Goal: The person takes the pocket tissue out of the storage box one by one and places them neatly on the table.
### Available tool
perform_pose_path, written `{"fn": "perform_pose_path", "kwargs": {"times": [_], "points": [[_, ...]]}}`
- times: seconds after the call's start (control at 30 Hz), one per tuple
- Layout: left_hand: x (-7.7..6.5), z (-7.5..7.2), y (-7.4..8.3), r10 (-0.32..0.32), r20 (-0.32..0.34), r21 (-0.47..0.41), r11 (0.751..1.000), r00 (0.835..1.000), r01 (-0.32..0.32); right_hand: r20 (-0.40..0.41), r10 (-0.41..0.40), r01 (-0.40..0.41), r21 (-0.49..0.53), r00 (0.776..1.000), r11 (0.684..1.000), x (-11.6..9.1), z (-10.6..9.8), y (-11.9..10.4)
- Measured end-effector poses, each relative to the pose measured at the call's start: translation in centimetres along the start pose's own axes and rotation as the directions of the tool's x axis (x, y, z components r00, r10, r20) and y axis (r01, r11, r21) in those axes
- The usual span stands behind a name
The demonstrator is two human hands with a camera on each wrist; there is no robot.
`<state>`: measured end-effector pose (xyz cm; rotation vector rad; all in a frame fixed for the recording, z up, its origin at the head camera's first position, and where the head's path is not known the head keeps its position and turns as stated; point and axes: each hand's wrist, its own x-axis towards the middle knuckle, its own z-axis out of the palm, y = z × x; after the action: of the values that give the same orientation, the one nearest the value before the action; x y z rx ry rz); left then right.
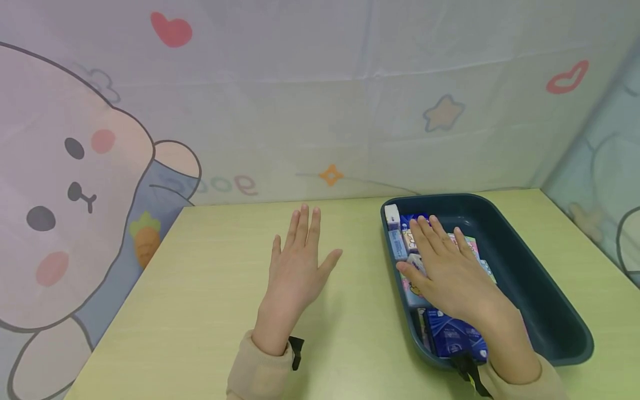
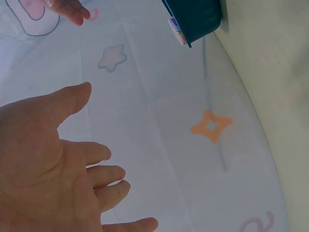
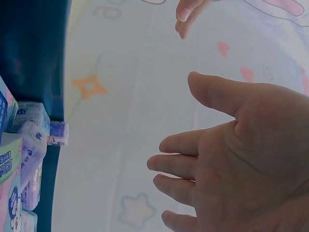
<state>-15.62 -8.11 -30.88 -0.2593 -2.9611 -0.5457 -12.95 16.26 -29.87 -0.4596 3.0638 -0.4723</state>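
My left hand [image 1: 297,272] is held above the table, fingers straight and thumb spread to the side, with nothing in it. The right hand [image 1: 452,275] hovers over the left half of a dark teal tray [image 1: 530,289], its fingers also extended and its palm bare in the right wrist view. Beneath it, packaged goods line the tray's left side. Among them are a dark blue package [image 1: 452,333] near the front and a small white-and-blue packet [image 1: 397,244] against the left wall. The right hand and forearm hide part of these packs.
The tray stands on the right part of a pale yellow-green table [image 1: 200,311]. Behind the table hangs a printed cloth [image 1: 300,100] with cartoon figures. A dark cable [image 1: 622,239] runs down at the far right. Black straps [image 1: 296,353] show at both wrists.
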Motion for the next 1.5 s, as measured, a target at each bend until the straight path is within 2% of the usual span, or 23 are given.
{"fn": "perform_pose_path", "kwargs": {"times": [0.33,0.63,1.0,1.5], "points": [[0.1,0.1,0.1,0.01,-0.007,-0.009,1.0,1.0,-0.01,-0.003,0.002,-0.002,0.017,1.0,1.0,-0.1,-0.2,0.1],[0.4,0.3,0.5,0.042,0.044,-0.038,0.998,0.998,-0.04,-0.001,0.018,-0.018,0.027,1.0,0.999,-0.1,-0.2,0.4],[0.8,0.8,0.8,0.064,0.037,-0.055,0.997,0.997,-0.062,0.016,0.037,-0.037,0.023,0.999,0.999,-0.4,-1.1,0.7],[1.1,0.9,1.2,0.074,0.039,-0.041,0.997,0.996,-0.072,0.026,0.069,-0.07,0.022,0.997,0.997,-0.9,-2.3,2.5]]}}
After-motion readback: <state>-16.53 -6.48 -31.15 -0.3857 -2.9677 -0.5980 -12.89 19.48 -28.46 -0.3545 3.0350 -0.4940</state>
